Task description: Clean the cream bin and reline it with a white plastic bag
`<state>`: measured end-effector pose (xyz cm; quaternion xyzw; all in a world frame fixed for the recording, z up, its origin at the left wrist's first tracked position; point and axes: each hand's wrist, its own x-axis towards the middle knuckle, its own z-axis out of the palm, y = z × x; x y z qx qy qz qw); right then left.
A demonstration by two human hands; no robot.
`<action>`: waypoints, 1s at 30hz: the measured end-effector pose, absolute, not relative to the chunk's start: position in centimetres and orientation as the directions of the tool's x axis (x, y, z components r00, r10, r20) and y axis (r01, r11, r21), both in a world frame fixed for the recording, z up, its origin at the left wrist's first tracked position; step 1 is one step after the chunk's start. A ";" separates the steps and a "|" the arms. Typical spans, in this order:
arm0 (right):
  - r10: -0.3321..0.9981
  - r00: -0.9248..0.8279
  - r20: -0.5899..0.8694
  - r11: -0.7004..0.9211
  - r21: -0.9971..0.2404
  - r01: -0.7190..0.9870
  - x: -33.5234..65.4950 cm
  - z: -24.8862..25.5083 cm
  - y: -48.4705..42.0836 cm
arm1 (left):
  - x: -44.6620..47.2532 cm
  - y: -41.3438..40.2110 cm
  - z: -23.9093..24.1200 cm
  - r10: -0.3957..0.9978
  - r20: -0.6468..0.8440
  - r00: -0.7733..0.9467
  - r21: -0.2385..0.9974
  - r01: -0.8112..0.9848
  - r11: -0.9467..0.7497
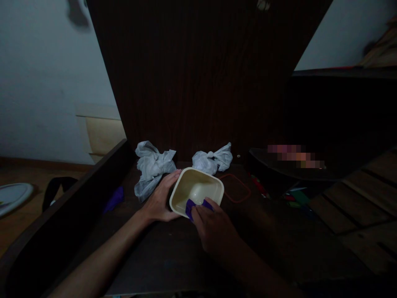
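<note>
A cream square plastic container [198,186] stands tilted on the dark table [161,252], its open side facing me. My left hand [159,198] wraps round its left wall and holds it. My right hand [214,227] is closed on a purple cloth [192,206], pressed against the container's near rim and inner wall.
Two crumpled white plastic bags [151,167] [212,160] lie behind the container. A clear lid with a red rim [237,188] rests to its right. Another purple item [114,198] lies at the left by a dark raised board [71,198]. Small colourful items [293,196] sit at the right.
</note>
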<state>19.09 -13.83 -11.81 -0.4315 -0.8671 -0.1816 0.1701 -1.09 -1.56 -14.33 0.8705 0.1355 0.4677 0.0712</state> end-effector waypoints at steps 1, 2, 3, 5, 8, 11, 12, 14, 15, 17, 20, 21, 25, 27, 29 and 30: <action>0.699 -0.551 0.456 0.558 0.134 0.819 18.9 -11.8 -13.8 | -1.0 -1.6 -14.3 0.297 0.809 0.507 0.240 0.176 -0.955; 0.711 -0.529 0.463 0.551 0.100 0.828 18.7 -11.9 -13.6 | -1.0 -1.6 -14.3 0.294 0.822 0.488 0.230 0.188 -0.955; 0.724 -0.501 0.474 0.538 0.065 0.840 18.5 -11.9 -13.5 | -0.9 -1.6 -14.4 0.293 0.832 0.472 0.220 0.204 -0.954; 0.748 -0.436 0.500 0.500 0.006 0.866 18.0 -11.9 -13.2 | -0.9 -1.7 -14.4 0.279 0.845 0.456 0.192 0.228 -0.955; 0.774 -0.365 0.517 0.453 -0.049 0.890 17.1 -11.7 -12.7 | -0.7 -2.0 -14.5 0.279 0.838 0.469 0.189 0.231 -0.955; 0.808 -0.346 0.478 0.427 -0.071 0.901 16.2 -11.2 -12.3 | -0.5 -2.3 -14.6 0.342 0.780 0.525 0.260 0.224 -0.939; 0.822 -0.338 0.458 0.415 -0.074 0.907 15.9 -11.1 -12.2 | -0.3 -2.4 -14.7 0.361 0.760 0.541 0.283 0.225 -0.932; 0.850 -0.311 0.425 0.379 -0.085 0.921 15.2 -10.8 -12.0 | -0.2 -2.5 -15.0 0.375 0.745 0.551 0.297 0.230 -0.927; 0.863 -0.294 0.411 0.362 -0.098 0.927 14.8 -10.7 -12.0 | -0.1 -2.4 -15.2 0.372 0.750 0.547 0.289 0.235 -0.928; 0.879 -0.260 0.399 0.334 -0.127 0.934 14.0 -10.6 -12.0 | 0.0 -2.2 -15.6 0.368 0.766 0.527 0.266 0.261 -0.928; 0.880 -0.240 0.410 0.331 -0.167 0.929 12.9 -10.7 -12.2 | -0.2 -1.8 -16.2 0.391 0.778 0.491 0.253 0.324 -0.912; 0.877 -0.239 0.417 0.337 -0.180 0.924 12.6 -10.8 -12.3 | -0.2 -1.7 -16.4 0.397 0.783 0.480 0.256 0.334 -0.907; 0.875 -0.225 0.428 0.348 -0.234 0.908 11.9 -11.3 -12.8 | -0.4 -1.4 -16.7 0.385 0.811 0.440 0.270 0.302 -0.914; 0.864 -0.238 0.444 0.370 -0.239 0.898 11.9 -11.5 -13.1 | -0.4 -1.4 -16.7 0.376 0.819 0.433 0.274 0.281 -0.920; 0.836 -0.271 0.478 0.411 -0.217 0.885 12.0 -11.7 -13.4 | -0.5 -1.3 -16.7 0.389 0.812 0.435 0.291 0.275 -0.916; 0.821 -0.288 0.494 0.430 -0.202 0.880 12.1 -11.8 -13.5 | -0.6 -1.3 -16.7 0.403 0.805 0.436 0.308 0.274 -0.911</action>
